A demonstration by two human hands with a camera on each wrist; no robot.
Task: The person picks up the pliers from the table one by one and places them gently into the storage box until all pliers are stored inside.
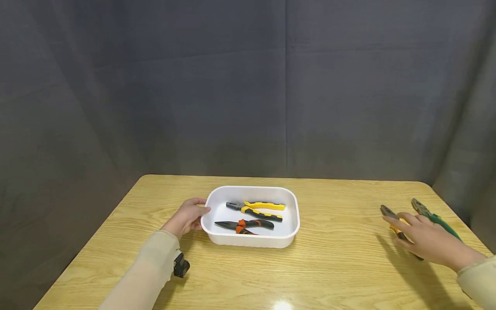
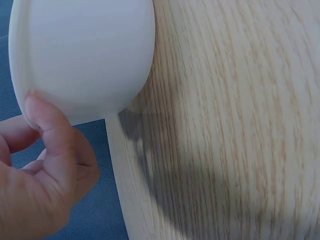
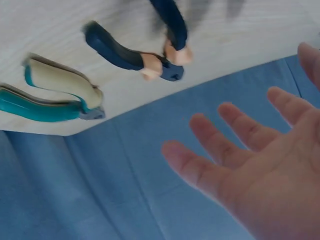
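Note:
My left hand (image 1: 190, 215) grips the left rim of a white plastic tray (image 1: 252, 242), with the thumb over the edge in the left wrist view. Inside the tray lie pliers with yellow-and-black handles (image 1: 267, 212) and long-nose pliers with black-and-orange handles (image 1: 255, 224). At the right, my right hand (image 1: 430, 237) hovers over another pair of pliers (image 1: 389, 212) with orange and dark handles, partly hidden by it. Its fingers are spread and hold nothing in the right wrist view. Green-handled pliers (image 1: 441, 224) lie just beyond that hand.
The wooden table (image 1: 341, 258) has rounded far corners. Behind it hangs a dark grey curtain (image 1: 232, 107), which also falls along both sides. A small black camera (image 1: 181, 265) is strapped at the left wrist.

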